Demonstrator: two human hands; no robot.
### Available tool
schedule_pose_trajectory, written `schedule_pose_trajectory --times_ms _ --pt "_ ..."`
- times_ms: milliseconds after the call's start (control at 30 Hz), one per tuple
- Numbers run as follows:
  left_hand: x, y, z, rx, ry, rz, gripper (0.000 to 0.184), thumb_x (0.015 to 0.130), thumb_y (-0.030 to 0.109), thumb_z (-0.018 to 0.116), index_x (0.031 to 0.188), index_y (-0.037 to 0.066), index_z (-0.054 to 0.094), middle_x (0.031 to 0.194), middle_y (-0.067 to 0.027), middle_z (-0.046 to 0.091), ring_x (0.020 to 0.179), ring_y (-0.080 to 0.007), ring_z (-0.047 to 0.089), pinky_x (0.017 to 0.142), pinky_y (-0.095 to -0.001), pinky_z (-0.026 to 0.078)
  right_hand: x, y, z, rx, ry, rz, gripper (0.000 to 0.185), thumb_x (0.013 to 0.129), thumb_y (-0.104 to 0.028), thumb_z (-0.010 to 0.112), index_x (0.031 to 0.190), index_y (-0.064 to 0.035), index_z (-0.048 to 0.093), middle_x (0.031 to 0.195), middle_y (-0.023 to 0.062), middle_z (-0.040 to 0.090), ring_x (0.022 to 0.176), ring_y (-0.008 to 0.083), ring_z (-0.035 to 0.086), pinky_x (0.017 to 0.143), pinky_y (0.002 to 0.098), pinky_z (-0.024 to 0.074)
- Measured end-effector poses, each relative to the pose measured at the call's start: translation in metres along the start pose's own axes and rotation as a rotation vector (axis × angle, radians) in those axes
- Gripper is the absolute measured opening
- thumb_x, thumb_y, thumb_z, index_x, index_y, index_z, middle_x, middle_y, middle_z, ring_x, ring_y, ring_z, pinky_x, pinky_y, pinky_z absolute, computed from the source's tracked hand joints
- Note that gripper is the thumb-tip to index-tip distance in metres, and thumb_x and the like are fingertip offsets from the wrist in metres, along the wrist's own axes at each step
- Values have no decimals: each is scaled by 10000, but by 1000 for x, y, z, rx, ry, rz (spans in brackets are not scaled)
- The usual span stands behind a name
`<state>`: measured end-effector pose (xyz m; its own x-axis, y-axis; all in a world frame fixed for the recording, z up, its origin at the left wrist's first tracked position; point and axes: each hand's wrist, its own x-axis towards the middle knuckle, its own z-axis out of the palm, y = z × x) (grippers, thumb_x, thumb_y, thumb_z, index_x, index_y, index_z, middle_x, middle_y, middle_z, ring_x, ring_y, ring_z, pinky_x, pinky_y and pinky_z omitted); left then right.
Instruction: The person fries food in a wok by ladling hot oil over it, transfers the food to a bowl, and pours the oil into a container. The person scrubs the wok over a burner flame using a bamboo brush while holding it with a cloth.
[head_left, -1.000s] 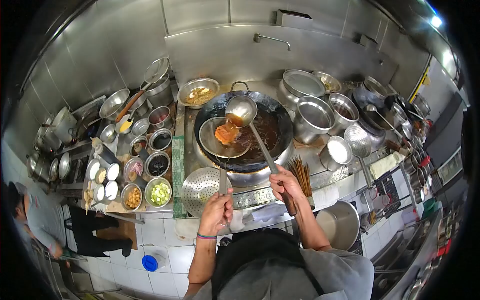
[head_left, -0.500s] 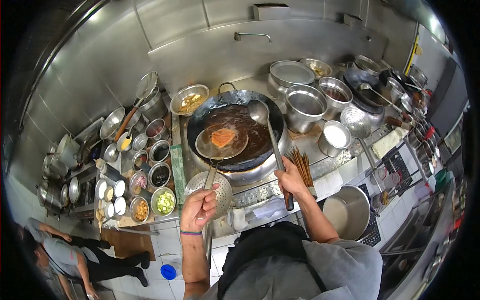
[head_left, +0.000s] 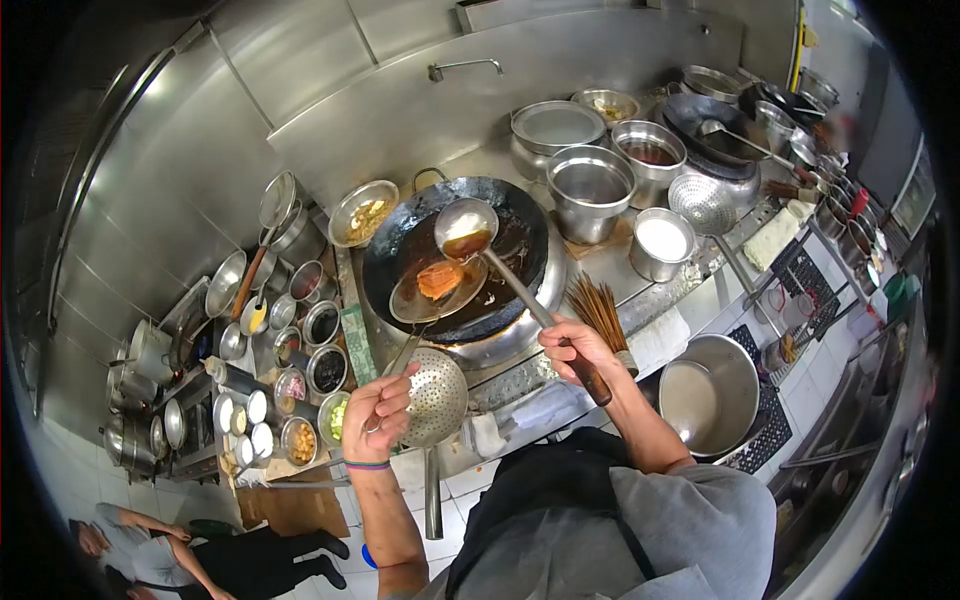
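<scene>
My left hand point(head_left: 378, 412) is closed around the thin handle of a round mesh strainer point(head_left: 408, 300). An orange piece of food point(head_left: 438, 280) lies in this strainer, over the dark liquid in the big black wok point(head_left: 385, 228). My right hand point(head_left: 578, 350) grips the wooden end of a long ladle point(head_left: 468, 216). The ladle's bowl, with brown liquid in it, is over the wok, just above the orange piece. Beside my left hand a perforated skimmer point(head_left: 438, 395) lies at the stove's front edge, its handle pointing down.
Steel pots point(head_left: 590, 190) and a can of white stuff point(head_left: 662, 240) stand right of the wok, near a bamboo brush point(head_left: 598, 310). Bowls of ingredients point(head_left: 326, 370) crowd the left side. A large pot point(head_left: 708, 395) sits at lower right. Another person point(head_left: 190, 555) is at lower left.
The ladle has moved left from the wok's right side to above the strainer, and brown liquid now shows in its bowl. My left hand still holds the strainer. The view has shifted.
</scene>
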<state>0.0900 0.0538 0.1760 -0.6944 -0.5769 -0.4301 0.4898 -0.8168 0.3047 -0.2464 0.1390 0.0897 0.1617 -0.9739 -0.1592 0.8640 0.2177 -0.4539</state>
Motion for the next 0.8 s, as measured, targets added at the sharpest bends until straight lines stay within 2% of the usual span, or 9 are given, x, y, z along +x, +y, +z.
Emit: schedule_pose_trajectory --times_ms 100,133,233,267,400,467,600,700,800 --pt "-3 0 4 -17 -10 11 322 1008 46 338 1289 -96 403 720 8 403 466 -71 390 327 -228 327 2 7 2 -19 19 -1 243 906 -29 563 1111 -79 442 693 -19 431 446 36 413 300 237 380" --pt "-3 0 4 -19 -10 12 325 1008 48 336 1291 -99 401 718 6 403 465 -72 390 327 -229 329 1 9 5 -86 71 -9 367 895 -35 586 1227 -56 430 690 -12 438 443 48 417 313 249 385" --pt "-3 0 2 -31 -18 7 335 1008 52 336 1299 -104 395 711 2 404 461 -74 390 324 -230 332 -1 9 16 -271 8 -8 538 884 -39 598 1370 -35 366 691 -5 446 442 62 424 325 262 390" --pt "-3 0 0 -35 -25 -1 338 1008 52 338 1302 -105 394 708 1 404 459 -75 389 322 -229 332 0 10 15 -275 26 -9 664 871 -28 600 1468 -23 309 695 2 456 443 71 426 335 265 396" --pt "-5 -3 -4 -16 12 1 342 1002 42 353 1308 -103 396 700 5 406 450 -76 383 312 -225 331 13 15 2 -550 71 -107 654 881 -22 562 1492 -35 329 650 10 492 434 90 454 355 274 402" --pt "-4 -7 -15 80 24 20 340 1001 57 380 1304 -92 420 699 9 410 449 -72 379 309 -225 331 21 19 -3 -829 149 -204 660 887 -43 536 1511 -45 322 613 20 501 430 109 479 380 296 422" --pt "-11 -26 -30 418 99 100 341 997 93 445 1300 -61 467 698 14 420 449 -65 379 310 -224 322 24 18 -14 -1109 390 -309 713 827 -87 527 1507 -25 319 650 58 575 464 154 549 451 315 467" --pt "-13 -43 -41 541 150 199 345 996 120 485 1309 -26 491 692 12 431 440 -64 380 313 -224 311 22 14 -23 -1102 426 -321 695 830 -87 526 1495 -24 336 657 70 579 468 157 555 457 323 473" --pt "-5 -61 -41 706 276 233 292 1007 151 490 1274 33 517 676 4 449 432 -79 401 324 -243 325 18 8 -14 -879 385 -244 579 846 -60 533 1411 -14 412 624 39 541 441 126 516 401 302 435"
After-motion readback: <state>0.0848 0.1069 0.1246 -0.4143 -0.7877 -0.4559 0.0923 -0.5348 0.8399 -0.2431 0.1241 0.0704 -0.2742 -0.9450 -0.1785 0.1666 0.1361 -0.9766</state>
